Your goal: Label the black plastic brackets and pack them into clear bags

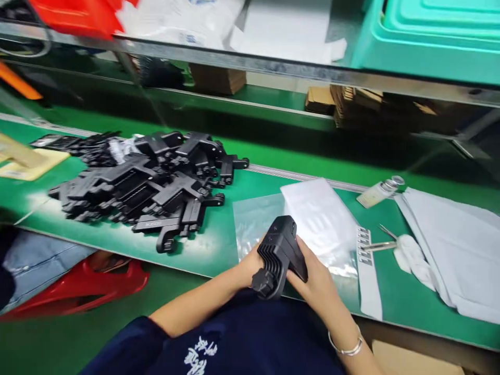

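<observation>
Close to my body, above the bench's front edge, I hold a black plastic bracket [279,250] with a ribbed side and a round knob at its lower end. My left hand [250,265] is closed on its left side, the fingers mostly hidden behind it. Around the right side wraps my right hand [318,278], thumb toward the knob and a bracelet on the wrist. Beyond the bracket lie clear plastic bags [253,213] and a stack of white bags [318,213]. A strip of printed labels [369,281] lies right of my right hand.
Left on the green bench is a heap of similar black brackets [148,182]. To the right are a small bottle [380,191], tweezers [377,246], white wadding [414,258] and white sheets [461,250]. A metal shelf [273,70] with a teal bin [429,47] crosses above.
</observation>
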`<state>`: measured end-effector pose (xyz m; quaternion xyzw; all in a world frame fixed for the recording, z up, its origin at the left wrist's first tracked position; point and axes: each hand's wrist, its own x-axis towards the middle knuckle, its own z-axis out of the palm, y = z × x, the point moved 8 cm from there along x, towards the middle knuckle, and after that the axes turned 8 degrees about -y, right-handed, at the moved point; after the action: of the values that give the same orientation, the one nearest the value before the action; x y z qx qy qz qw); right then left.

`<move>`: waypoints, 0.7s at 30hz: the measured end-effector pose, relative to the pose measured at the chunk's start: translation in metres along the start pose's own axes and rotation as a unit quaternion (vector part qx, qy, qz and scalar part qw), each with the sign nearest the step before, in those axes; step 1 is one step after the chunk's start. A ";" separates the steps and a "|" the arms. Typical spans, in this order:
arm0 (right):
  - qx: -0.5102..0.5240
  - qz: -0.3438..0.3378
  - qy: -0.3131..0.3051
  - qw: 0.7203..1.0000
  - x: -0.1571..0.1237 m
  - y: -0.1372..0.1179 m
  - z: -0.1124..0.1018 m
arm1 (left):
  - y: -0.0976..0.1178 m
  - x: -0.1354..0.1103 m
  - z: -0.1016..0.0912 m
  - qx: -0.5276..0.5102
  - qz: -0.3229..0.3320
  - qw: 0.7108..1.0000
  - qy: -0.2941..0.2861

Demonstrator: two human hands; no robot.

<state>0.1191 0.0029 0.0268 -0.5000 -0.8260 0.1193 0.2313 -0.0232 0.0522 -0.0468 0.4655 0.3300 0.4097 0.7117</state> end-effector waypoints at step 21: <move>0.277 0.193 0.041 0.940 -0.075 0.083 -0.014 | 0.021 0.007 0.025 0.222 0.025 0.970 -0.092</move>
<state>0.2193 -0.0249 -0.0164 -0.5701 -0.6377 0.3653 0.3673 -0.0045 0.0532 -0.0186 0.6560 0.3340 0.2995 0.6070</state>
